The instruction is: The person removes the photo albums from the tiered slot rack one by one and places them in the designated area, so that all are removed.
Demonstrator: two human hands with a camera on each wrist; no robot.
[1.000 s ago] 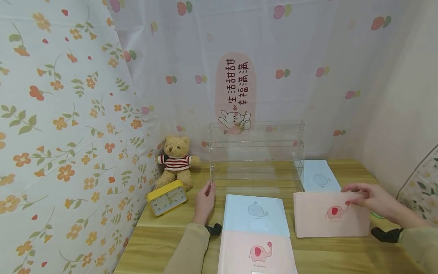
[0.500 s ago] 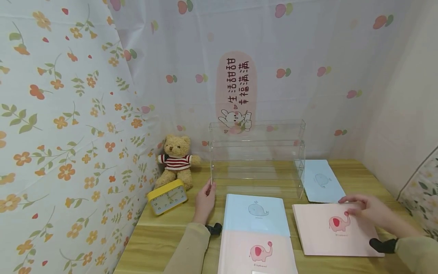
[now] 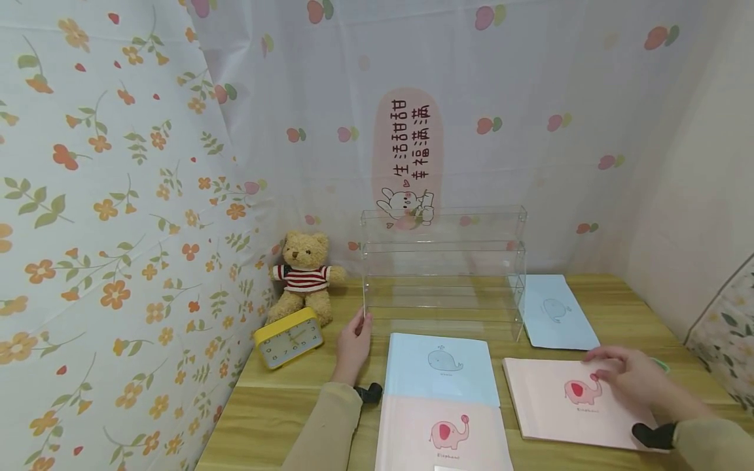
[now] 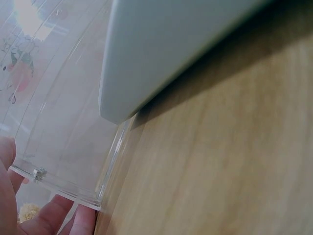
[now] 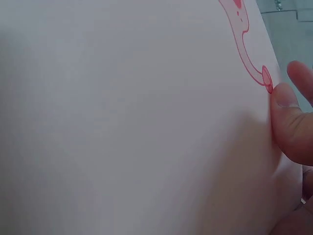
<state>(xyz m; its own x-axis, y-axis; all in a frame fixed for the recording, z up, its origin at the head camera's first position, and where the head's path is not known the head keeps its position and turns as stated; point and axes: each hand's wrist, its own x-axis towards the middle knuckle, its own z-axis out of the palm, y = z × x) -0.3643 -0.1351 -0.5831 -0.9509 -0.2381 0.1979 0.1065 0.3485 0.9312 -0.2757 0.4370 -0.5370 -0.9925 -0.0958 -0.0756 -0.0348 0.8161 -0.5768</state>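
Observation:
At its lower left edge, my left hand (image 3: 352, 350) grips the clear acrylic tiered rack (image 3: 442, 261). In the left wrist view the rack's side panel (image 4: 63, 122) passes between thumb and fingers. My right hand (image 3: 639, 383) pinches a pink elephant booklet (image 3: 544, 399) by its far edge. The right wrist view shows the thumb on the pink cover (image 5: 137, 112); the other fingers are partly hidden behind it. Whether this booklet rests fully on the table cannot be told. A blue whale booklet (image 3: 412, 366) and another pink elephant booklet (image 3: 409, 445) lie between my arms.
Another blue whale booklet (image 3: 556, 320) lies right of the rack. A yellow clock (image 3: 288, 337) and a teddy bear (image 3: 303, 278) stand on the left of the wooden table (image 3: 265, 409). Patterned curtains (image 3: 118, 196) hang to the left and behind. Part of a green object (image 3: 661, 364) shows beyond the right hand.
The right hand has brought the pink booklet nearer the front edge and tipped it flatter, uncovering the blue booklet behind it. The left hand has stayed on the rack.

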